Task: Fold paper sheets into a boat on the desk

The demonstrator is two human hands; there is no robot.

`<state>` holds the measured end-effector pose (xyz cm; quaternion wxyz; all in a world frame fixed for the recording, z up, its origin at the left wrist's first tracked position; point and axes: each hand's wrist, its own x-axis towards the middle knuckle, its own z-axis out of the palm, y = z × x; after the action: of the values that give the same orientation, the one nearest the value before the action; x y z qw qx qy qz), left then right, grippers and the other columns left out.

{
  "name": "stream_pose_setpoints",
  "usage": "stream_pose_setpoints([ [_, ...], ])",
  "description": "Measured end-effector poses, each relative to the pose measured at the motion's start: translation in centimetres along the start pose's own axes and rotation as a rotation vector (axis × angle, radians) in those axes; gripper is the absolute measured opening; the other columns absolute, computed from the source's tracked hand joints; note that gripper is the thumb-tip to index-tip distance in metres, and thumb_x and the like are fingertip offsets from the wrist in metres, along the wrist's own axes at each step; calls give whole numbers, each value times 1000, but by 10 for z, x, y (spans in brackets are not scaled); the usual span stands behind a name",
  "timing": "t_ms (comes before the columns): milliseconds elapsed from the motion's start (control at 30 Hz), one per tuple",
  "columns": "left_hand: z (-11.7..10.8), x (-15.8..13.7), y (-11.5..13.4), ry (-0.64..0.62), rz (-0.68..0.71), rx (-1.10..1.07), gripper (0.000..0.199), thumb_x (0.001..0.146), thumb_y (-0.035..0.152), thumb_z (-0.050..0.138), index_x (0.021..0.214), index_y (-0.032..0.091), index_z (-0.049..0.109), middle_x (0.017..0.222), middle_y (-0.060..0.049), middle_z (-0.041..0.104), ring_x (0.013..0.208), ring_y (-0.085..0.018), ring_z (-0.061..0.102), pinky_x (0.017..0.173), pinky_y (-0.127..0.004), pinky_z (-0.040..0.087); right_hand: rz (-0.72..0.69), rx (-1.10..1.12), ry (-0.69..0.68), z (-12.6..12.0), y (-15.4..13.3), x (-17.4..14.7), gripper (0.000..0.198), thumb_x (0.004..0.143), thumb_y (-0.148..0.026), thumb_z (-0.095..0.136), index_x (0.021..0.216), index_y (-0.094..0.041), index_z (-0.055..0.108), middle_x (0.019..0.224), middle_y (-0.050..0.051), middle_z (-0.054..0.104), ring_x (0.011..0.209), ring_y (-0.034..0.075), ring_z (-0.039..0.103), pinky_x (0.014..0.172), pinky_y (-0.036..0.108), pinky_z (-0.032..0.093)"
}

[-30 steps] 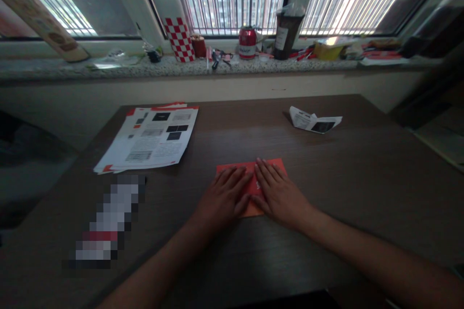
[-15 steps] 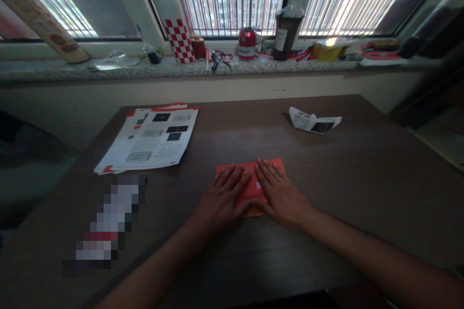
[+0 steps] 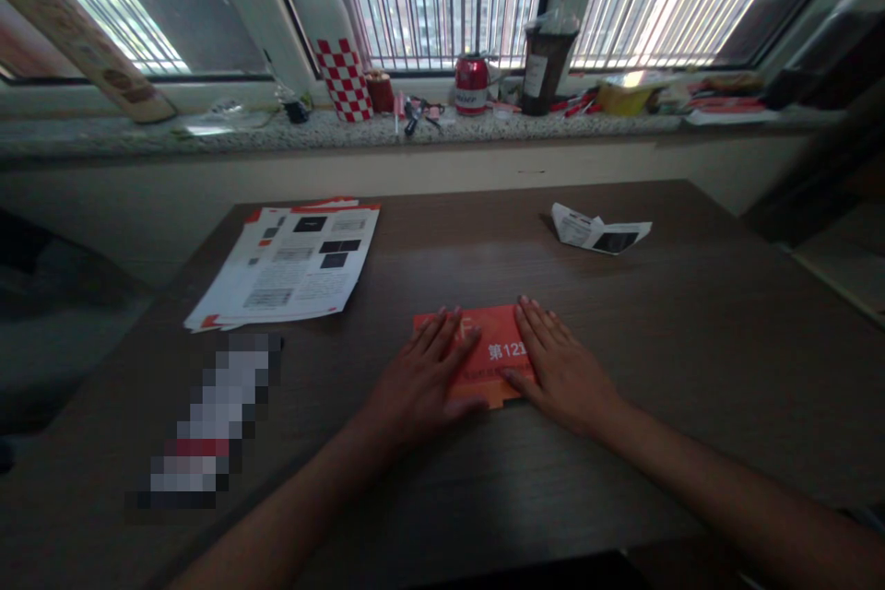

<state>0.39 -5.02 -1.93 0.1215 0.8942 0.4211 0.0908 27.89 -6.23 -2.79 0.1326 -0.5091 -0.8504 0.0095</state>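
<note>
A folded sheet of red-orange paper (image 3: 494, 364) with white printed characters lies flat on the dark brown table (image 3: 442, 498). My left hand (image 3: 425, 369) rests on its left part, fingers stretched out and pointing away from me. On the right edge of the paper lies my right hand (image 3: 563, 364), also flat with its fingers extended. Between the two hands the middle of the paper shows, with part of the print covered by the right fingers. Neither hand is gripping anything.
A stack of printed sheets (image 3: 290, 272) lies at the back left, with a pixelated object (image 3: 214, 424) nearer me. At the back right sits a folded paper boat (image 3: 598, 232). A bottle (image 3: 332, 37), a red can (image 3: 471, 85) and a dark drink cup (image 3: 543, 69) line the windowsill (image 3: 269, 140).
My right hand has slid to the right across the red paper, baring more of the white print. The left hand stays at nearly the same spot.
</note>
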Motion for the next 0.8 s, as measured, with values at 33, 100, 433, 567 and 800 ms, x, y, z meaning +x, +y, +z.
stream_pose_setpoints([
  [33, -2, 0, -1, -16, 8, 3, 101, 92, 75, 63, 169, 35, 11, 178, -11, 7, 161, -42, 15, 126, -64, 28, -4, 0, 1, 0, 0, 0, 100, 105, -60, 47, 166, -18, -20, 175, 16, 14, 160, 34, 24, 129, 54, 30],
  [100, -6, -2, -2, -40, 21, 13, 103, 91, 76, 64, 169, 36, 10, 178, -12, 6, 161, -43, 16, 125, -64, 30, -14, 4, 5, 1, 0, 0, 100, 105, -60, 48, 167, -18, -19, 175, 17, 14, 160, 35, 24, 129, 54, 30],
  [433, -8, -10, 10, 92, -39, 79, 94, 91, 75, 64, 165, 36, 24, 172, -11, 31, 153, -43, 35, 120, -62, 35, -119, 77, 2, -9, 12, 16, 87, 104, -55, 54, 171, -23, 8, 175, 13, 22, 161, 32, 24, 130, 57, 25],
  [567, -11, -7, 20, 94, -114, 134, 78, 99, 74, 49, 160, 26, 40, 158, -17, 48, 142, -42, 46, 115, -60, 38, -145, 96, 32, -23, 9, 19, 58, 108, -44, 49, 161, -22, 44, 167, 12, 43, 157, 31, 35, 127, 56, 32],
  [800, -25, -2, 30, 115, -163, 185, 60, 101, 64, 55, 147, 26, 58, 130, -14, 62, 117, -35, 57, 102, -54, 48, -173, 152, -46, -26, 7, 5, 48, 108, -42, 50, 151, -22, 57, 158, 12, 55, 148, 31, 49, 122, 55, 43],
])
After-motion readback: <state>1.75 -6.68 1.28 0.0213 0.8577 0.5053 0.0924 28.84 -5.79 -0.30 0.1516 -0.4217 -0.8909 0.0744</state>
